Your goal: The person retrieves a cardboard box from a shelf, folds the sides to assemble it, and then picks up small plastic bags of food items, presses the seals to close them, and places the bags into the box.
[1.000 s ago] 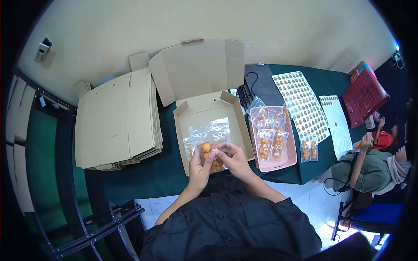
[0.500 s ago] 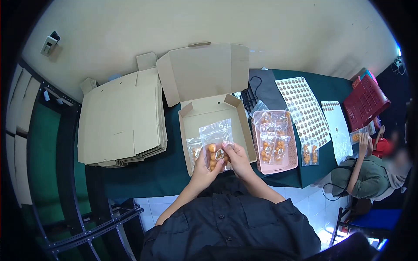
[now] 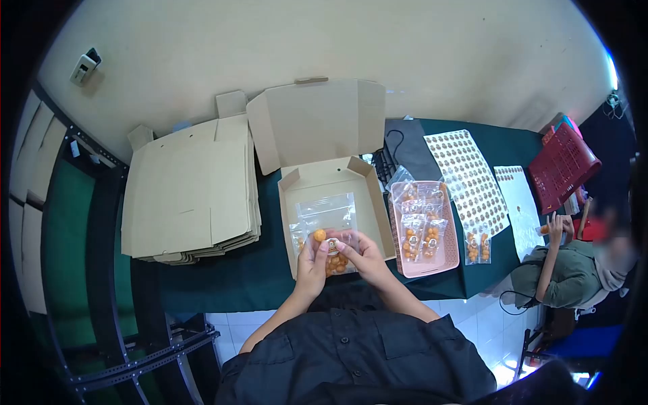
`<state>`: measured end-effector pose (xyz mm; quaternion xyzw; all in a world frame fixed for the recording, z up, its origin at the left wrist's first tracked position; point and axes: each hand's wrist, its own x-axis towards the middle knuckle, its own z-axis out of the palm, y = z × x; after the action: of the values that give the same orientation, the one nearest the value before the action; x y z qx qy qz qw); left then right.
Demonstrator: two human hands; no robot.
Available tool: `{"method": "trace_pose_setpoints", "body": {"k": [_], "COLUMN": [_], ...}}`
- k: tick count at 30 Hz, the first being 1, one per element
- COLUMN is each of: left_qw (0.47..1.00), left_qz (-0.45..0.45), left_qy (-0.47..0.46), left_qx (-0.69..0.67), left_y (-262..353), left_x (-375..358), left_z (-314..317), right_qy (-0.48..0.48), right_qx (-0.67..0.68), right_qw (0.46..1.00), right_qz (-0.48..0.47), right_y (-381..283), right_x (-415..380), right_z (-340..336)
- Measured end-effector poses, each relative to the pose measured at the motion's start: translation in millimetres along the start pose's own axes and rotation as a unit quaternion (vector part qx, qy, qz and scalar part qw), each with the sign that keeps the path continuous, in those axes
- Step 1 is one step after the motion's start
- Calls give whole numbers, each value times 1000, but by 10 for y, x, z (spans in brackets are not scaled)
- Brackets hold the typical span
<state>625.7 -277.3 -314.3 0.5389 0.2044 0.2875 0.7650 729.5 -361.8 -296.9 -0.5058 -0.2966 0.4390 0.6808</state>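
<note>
Between both hands is a clear zip pouch (image 3: 327,210) of round orange snack balls with a round label, held over the front of an open cardboard box (image 3: 324,177). My left hand (image 3: 312,268) grips the pouch's left side, its thumb by the label. On the other side my right hand (image 3: 364,256) pinches it, thumb also near the label. Another pouch (image 3: 295,233) lies in the box at the left, mostly covered. To the right, a pink basket (image 3: 451,253) holds several labelled pouches.
Flattened cardboard boxes (image 3: 185,189) are stacked at the left. Right of the basket lie a sticker sheet (image 3: 467,172), two small pouches (image 3: 478,248) and a mostly bare sheet (image 3: 518,202). A red basket (image 3: 563,165) stands near a seated person (image 3: 574,280) handling a pouch.
The held pouch has tilted flatter and come lower, with my thumbs now closer on its label. The view has shifted slightly. At the right, the other person's hands have moved a little.
</note>
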Motion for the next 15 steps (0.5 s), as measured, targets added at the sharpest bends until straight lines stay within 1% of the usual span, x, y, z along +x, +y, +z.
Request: {"method": "trace_pose_setpoints", "body": {"k": [1, 3, 4, 5, 7, 8, 9, 10, 11, 12, 13, 15], "left_qw": [1000, 999, 997, 998, 998, 999, 999, 996, 992, 990, 990, 979], "left_qz": [3, -28, -30, -22, -28, -31, -24, -41, -56, -78, -75, -30], "left_qy": [-5, -13, -15, -16, -40, -36, -37, -65, -93, -99, -101, -137], "left_qx": [-4, -42, -64, -63, 39, 0, 2, 34, 66, 56, 56, 147], "left_y": [-13, -36, -54, -57, 2, -51, -32, -3, 19, 27, 19, -35], "left_x": [-4, 21, 21, 11, -38, -32, -16, -41, -43, -42, -33, -15], "left_z": [1, -3, 4, 6, 22, -12, -31, -59, -75, -78, -89, -117], "right_qy": [3, 36, 55, 50, 38, 51, 48, 50, 50, 62, 62, 201], "right_qx": [-6, 24, 53, 51, 29, 14, 13, 105, 194, 208, 206, 128], "right_qw": [1000, 999, 997, 997, 999, 998, 998, 993, 976, 974, 974, 969], "right_qz": [-4, -3, 25, 20, -6, -20, -26, 27, 79, 67, 64, -63], "right_y": [21, 72, 83, 104, 160, 176, 165, 163, 158, 148, 145, 147], "right_x": [-24, -23, -38, -44, -46, -12, 33, 32, 46, 51, 57, 57], "right_z": [-25, -69, -68, -57, -31, -4, -31, -66, -96, -101, -70, 18]}}
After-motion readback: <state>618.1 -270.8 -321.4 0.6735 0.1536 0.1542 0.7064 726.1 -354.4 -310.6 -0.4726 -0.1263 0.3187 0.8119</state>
